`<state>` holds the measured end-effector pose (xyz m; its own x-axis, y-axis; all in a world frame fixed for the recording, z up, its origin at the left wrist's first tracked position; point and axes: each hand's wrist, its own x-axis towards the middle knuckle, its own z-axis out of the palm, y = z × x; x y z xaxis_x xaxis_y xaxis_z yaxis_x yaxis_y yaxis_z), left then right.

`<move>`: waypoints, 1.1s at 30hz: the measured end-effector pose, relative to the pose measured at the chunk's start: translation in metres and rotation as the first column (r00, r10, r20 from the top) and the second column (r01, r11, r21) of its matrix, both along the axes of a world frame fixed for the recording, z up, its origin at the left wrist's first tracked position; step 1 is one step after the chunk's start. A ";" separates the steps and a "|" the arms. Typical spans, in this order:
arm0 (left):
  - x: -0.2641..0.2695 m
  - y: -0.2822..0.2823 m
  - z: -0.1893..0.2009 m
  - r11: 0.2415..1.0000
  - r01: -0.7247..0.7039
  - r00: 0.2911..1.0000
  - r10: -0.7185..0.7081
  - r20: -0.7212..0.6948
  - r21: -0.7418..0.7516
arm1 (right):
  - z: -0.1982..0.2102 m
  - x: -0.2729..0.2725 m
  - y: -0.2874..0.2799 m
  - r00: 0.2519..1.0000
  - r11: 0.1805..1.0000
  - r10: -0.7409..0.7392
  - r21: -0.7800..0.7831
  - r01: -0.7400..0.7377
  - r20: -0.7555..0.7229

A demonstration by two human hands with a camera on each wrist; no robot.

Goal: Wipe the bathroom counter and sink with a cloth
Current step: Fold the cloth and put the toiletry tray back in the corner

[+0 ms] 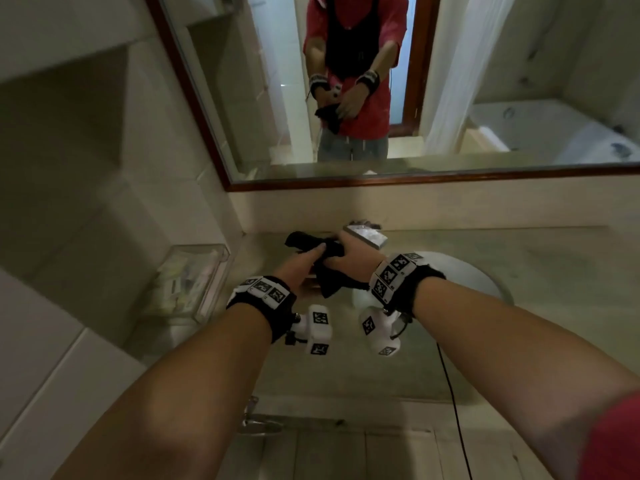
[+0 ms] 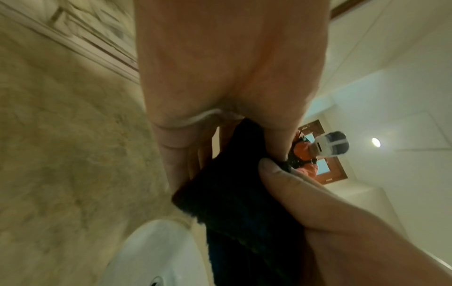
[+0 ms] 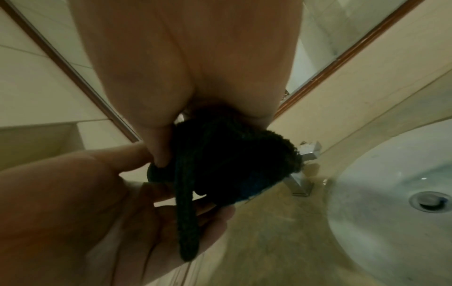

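Dark cloth (image 1: 323, 258) bunched in mid-air above counter (image 1: 519, 258), gripped by left hand (image 1: 299, 268) and right hand (image 1: 349, 258) together, fingers curled round it. White sink (image 1: 485, 282) at four o'clock of cloth, faucet (image 1: 365, 233) at one o'clock.

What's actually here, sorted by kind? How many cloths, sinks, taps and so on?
Dark cloth, held above the counter by the left hand and right hand: 1
White sink: 1
Chrome tap: 1
Clear tray of small items: 1
Wood-framed mirror: 1
Marble counter: 1
Total: 6
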<state>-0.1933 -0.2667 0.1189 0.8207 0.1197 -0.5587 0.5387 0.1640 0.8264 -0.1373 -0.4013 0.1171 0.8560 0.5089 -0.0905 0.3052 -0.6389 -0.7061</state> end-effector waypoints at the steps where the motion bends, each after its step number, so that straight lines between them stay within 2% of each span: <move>1: -0.001 0.005 0.004 0.999 -0.026 1.000 0.026 0.002 -0.021 | 0.008 -0.002 0.003 0.999 0.999 0.036 -0.006 -0.036 -0.008; 4: -0.006 0.019 0.013 0.995 -0.072 0.997 0.072 -0.006 -0.069 | 0.019 -0.001 0.017 0.986 0.995 0.100 -0.006 -0.102 -0.131; 7: -0.011 0.038 0.016 0.997 -0.061 0.998 0.060 -0.018 -0.052 | 0.022 -0.005 0.038 0.937 0.988 0.141 0.100 -0.115 -0.321; 10: -0.016 0.061 0.022 0.999 -0.048 0.999 0.048 -0.018 -0.001 | 0.025 -0.005 0.062 0.872 0.975 0.091 0.222 0.021 -0.481; 12: -0.018 0.078 0.024 0.995 -0.074 0.997 0.075 -0.013 0.067 | 0.023 -0.002 0.077 0.844 0.963 0.023 0.239 0.125 -0.536; 14: -0.020 0.096 0.027 0.990 -0.113 0.994 0.113 0.002 0.081 | 0.017 0.003 0.091 0.859 0.974 -0.056 0.162 0.160 -0.510; 16: -0.024 0.114 0.031 0.987 -0.148 0.989 0.147 0.017 0.066 | 0.011 0.004 0.106 0.853 0.984 -0.066 0.110 0.143 -0.518; 18: -0.028 0.132 0.037 0.988 -0.146 0.989 0.145 0.027 0.052 | 0.010 0.001 0.125 0.833 0.988 -0.006 0.125 0.090 -0.553; 21: -0.037 0.160 0.045 0.988 -0.153 0.988 0.153 0.022 0.031 | 0.012 -0.003 0.158 0.845 0.981 0.081 0.191 0.025 -0.529; 24: -0.048 0.186 0.048 0.984 -0.173 0.984 0.172 0.053 0.026 | 0.017 -0.005 0.188 0.891 0.973 0.090 0.231 0.017 -0.444; 27: -0.058 0.206 0.048 0.977 -0.212 0.974 0.209 0.089 0.024 | 0.023 -0.004 0.212 0.931 0.981 0.066 0.196 0.006 -0.359; 30: -0.066 0.223 0.045 0.962 -0.270 0.960 0.266 0.092 0.043 | 0.033 -0.002 0.235 0.945 0.986 0.100 0.158 -0.052 -0.313; 33: -0.070 0.238 0.039 0.933 -0.348 0.936 0.340 0.096 0.092 | 0.047 0.004 0.256 0.942 0.979 0.114 0.198 -0.052 -0.317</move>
